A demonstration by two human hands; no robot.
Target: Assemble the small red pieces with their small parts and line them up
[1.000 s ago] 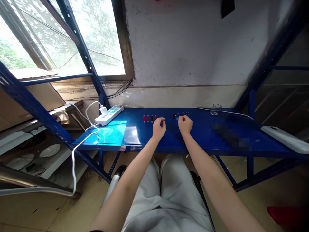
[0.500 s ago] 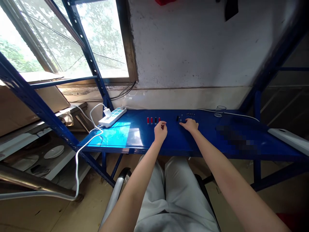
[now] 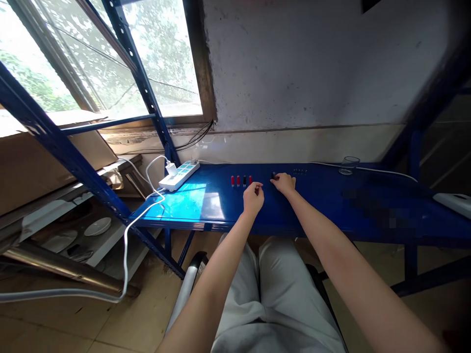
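Observation:
My left hand rests on the blue metal shelf with its fingers curled in, just right of a short row of small red and black upright pieces. What it holds, if anything, I cannot make out. My right hand lies a little farther back, fingers pinched around a small black piece at its left side. A cluster of tiny dark pieces stands beyond my right hand.
A white power strip with a plugged charger and white cable sits at the shelf's left end. A small glass stands at the back right, a white device at the far right. Blue rack posts frame the window. Plates lie below left.
My right hand has moved back and left to the small black piece. My left hand has stayed close to the red and black row. The view has shifted a little left.

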